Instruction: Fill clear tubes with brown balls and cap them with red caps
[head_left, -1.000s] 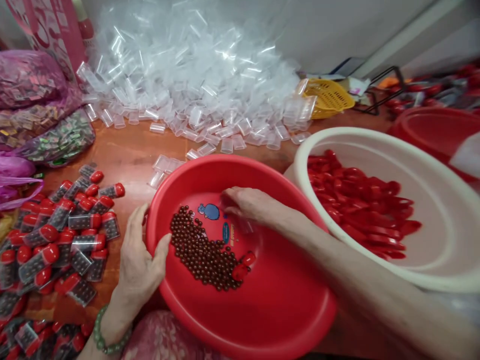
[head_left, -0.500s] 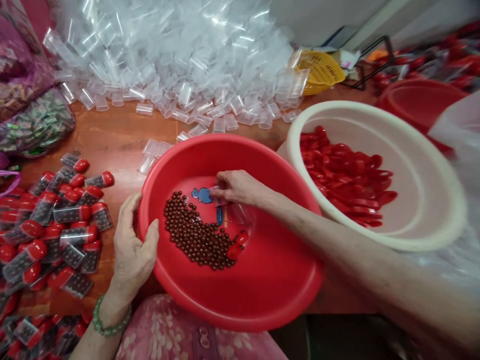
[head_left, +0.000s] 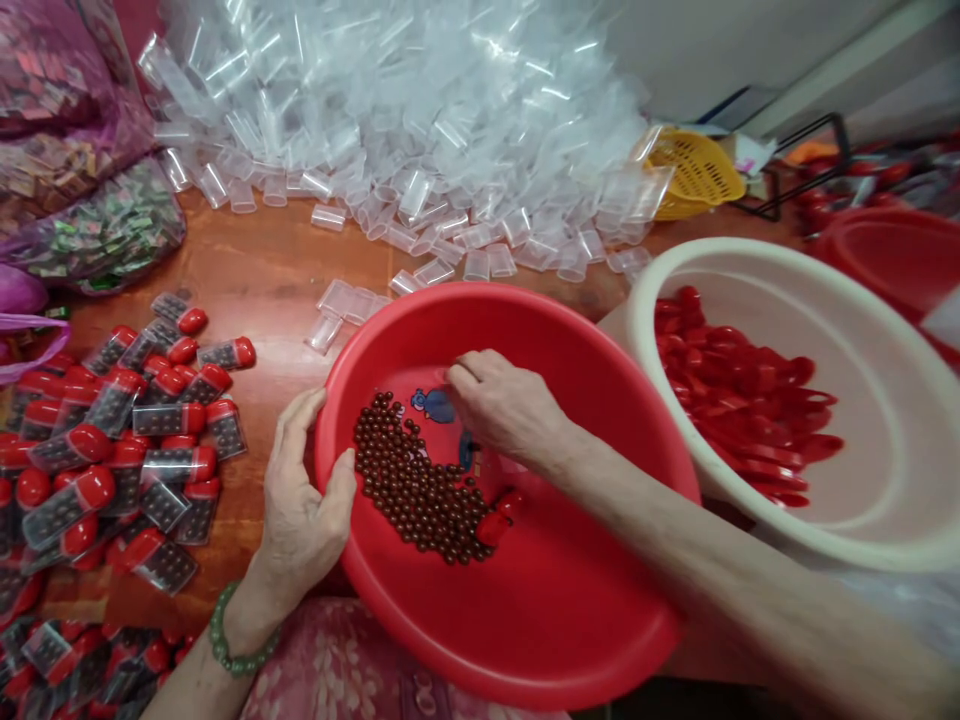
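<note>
My left hand (head_left: 304,500) wraps the left rim of a red plastic basin (head_left: 592,620), thumb inside and fingers outside. Small round brown balls (head_left: 427,495) lie in a heap on the basin's left floor. Two red caps (head_left: 499,520) sit against the heap's right end. Over the printed basin bottom, my right hand (head_left: 506,405) has its fingers curled and closed. Whatever they hold is hidden behind the hand. A clear plastic piece shows faintly under the palm, its outline hard to make out.
Clear plastic tubes (head_left: 420,190) are piled behind the basin. Red-capped containers of brown balls (head_left: 157,415) crowd the left. A white tub (head_left: 892,440) at right holds red plastic pieces (head_left: 742,390). Also here are a yellow basket (head_left: 694,170) and bags of small packets (head_left: 112,235).
The view has shifted, so everything sits further right and lower. My right hand has turned over more, and its fingertips are now hidden. My left hand still grips the rim.
</note>
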